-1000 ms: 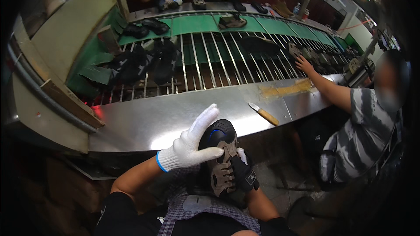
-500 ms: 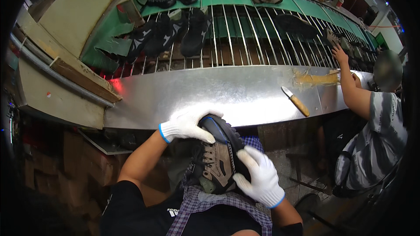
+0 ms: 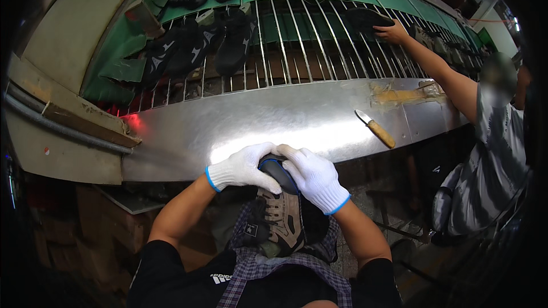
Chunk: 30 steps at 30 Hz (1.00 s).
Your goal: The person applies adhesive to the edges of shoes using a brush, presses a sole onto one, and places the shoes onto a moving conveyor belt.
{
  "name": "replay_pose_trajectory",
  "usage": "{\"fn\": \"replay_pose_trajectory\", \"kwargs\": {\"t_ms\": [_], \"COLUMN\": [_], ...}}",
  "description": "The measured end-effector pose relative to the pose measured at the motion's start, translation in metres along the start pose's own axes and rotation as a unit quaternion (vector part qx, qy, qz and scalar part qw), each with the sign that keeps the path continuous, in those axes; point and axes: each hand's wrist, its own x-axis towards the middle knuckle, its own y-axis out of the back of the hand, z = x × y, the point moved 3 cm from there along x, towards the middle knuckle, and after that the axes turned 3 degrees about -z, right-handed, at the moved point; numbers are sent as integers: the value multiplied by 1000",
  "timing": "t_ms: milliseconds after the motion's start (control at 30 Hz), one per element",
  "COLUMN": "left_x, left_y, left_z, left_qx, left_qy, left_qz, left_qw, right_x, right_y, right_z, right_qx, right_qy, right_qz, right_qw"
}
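A brown and black laced shoe [image 3: 281,217] rests on my lap, its toe pointing toward the metal shelf. My left hand [image 3: 242,168], in a white knit glove with a blue cuff, grips the left side of the toe. My right hand [image 3: 313,178], gloved the same way, clasps the toe from the right. Both hands meet over the dark toe cap, which they mostly hide.
A shiny metal shelf [image 3: 240,128] runs in front of me, with a wooden-handled knife [image 3: 375,129] lying on it. Behind it a barred conveyor [image 3: 297,40] carries several dark shoes [image 3: 188,51]. A person in a striped shirt [image 3: 491,154] at right reaches onto the conveyor.
My right hand has come up from the shoe's heel side to its toe, joining my left hand. The shoe now points straight toward the shelf.
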Motion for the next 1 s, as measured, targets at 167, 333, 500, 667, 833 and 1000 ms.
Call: {"fn": "replay_pose_trajectory", "kwargs": {"t_ms": [167,333,500,667,833,1000], "left_x": [4,-2,5,26,28,29], "left_y": [1,3,-4,-24,-27,-29], "left_z": [1,15,50,34,50,44], "left_qx": [72,177,345,366,363,384], "left_qy": [4,-42,-104,-84,-32,23], "left_qz": [-5,7,-16,105,117,125], "left_qw": [997,983,933,921,924,915], "right_x": [12,-39,-94,-75,-33,-41], "right_y": [-4,25,22,-3,-25,-2], "right_z": [3,-23,-3,2,46,12], "right_qx": [78,76,100,24,228,157], "right_qy": [-77,-56,-35,11,-33,-53], "right_qz": [-69,-18,-108,23,15,-12], "right_qw": [992,995,988,999,973,986]}}
